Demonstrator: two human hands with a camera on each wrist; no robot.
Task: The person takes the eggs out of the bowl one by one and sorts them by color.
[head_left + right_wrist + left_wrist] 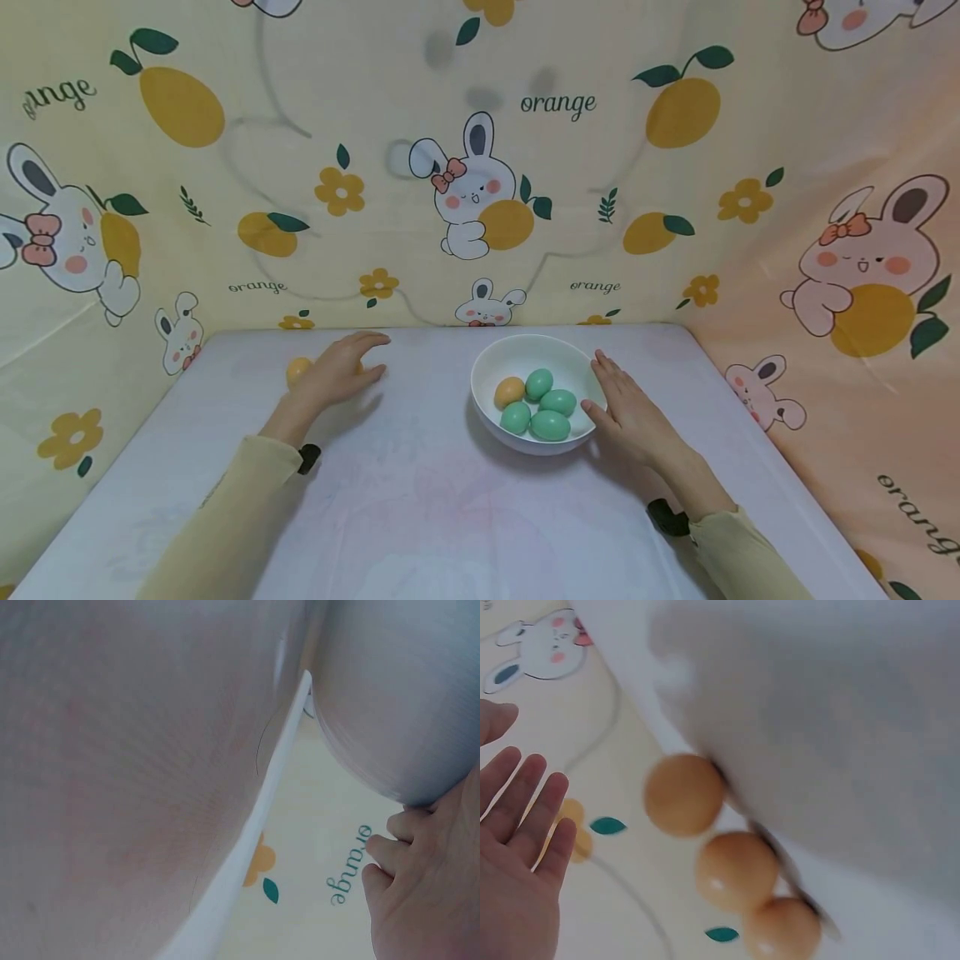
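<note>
A white bowl (487, 421) sits right of the table's middle. It holds one orange egg (509, 392) and several green eggs (558, 403). My right hand (637, 421) rests against the bowl's right side with its fingers fairly straight; the right wrist view has its fingertips at the bowl's outer wall (397, 690). At the far left, my left hand (333, 375) hovers with fingers spread and holds nothing. Beside and behind it is an orange egg (298, 372), partly hidden in the head view. Three orange eggs (736, 870) show in the left wrist view, apart from the left hand.
The table (420, 500) has a white cover. Behind it and at both sides hangs a cream cloth (360, 100) printed with rabbits, oranges and flowers, meeting the table's back edge. A dark wrist band (667, 517) shows at the right sleeve.
</note>
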